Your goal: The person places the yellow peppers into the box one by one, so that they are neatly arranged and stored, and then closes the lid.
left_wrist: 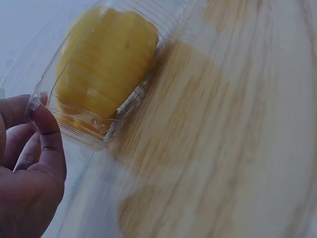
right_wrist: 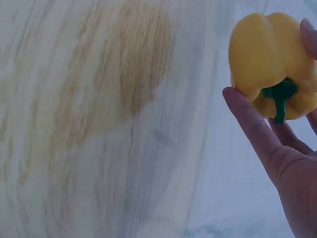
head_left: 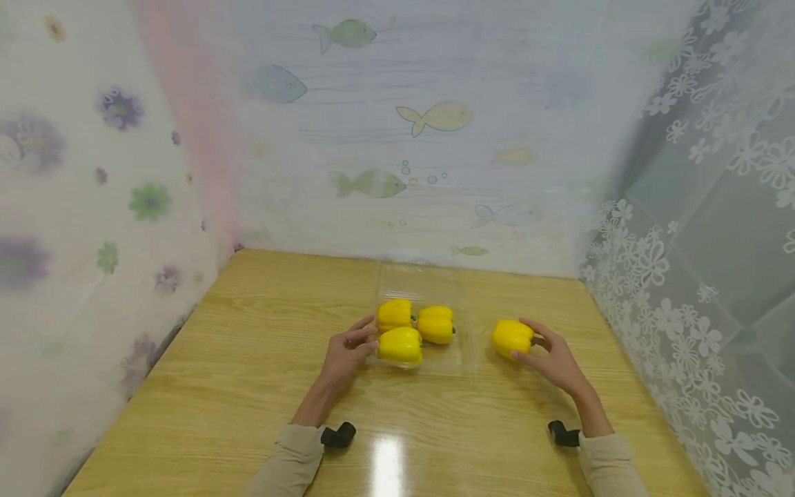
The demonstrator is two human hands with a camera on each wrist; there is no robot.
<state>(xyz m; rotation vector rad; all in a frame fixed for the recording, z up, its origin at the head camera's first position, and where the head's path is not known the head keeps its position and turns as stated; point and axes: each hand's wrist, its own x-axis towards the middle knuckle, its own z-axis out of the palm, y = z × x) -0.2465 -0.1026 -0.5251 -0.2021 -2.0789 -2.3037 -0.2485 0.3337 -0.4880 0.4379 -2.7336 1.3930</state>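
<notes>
Three peppers (head_left: 399,345) lie beside the left hand (head_left: 348,352), fingers pinching their clear box (head_left: 464,353); the right hand (head_left: 556,361) grips a green-stemmed yellow pepper (head_left: 509,338).

The bell peppers (head_left: 399,346) are yellow with green stems (right_wrist: 281,96), the surface (head_left: 248,331) wood-grained tan, the pale backdrop (head_left: 428,148) fish-patterned, the sleeves (head_left: 292,455) beige.

Bare hands (head_left: 344,356), plain beige long sleeves (head_left: 287,457), a small black elbow-shaped fitting (head_left: 339,435) beside each sleeve
</notes>
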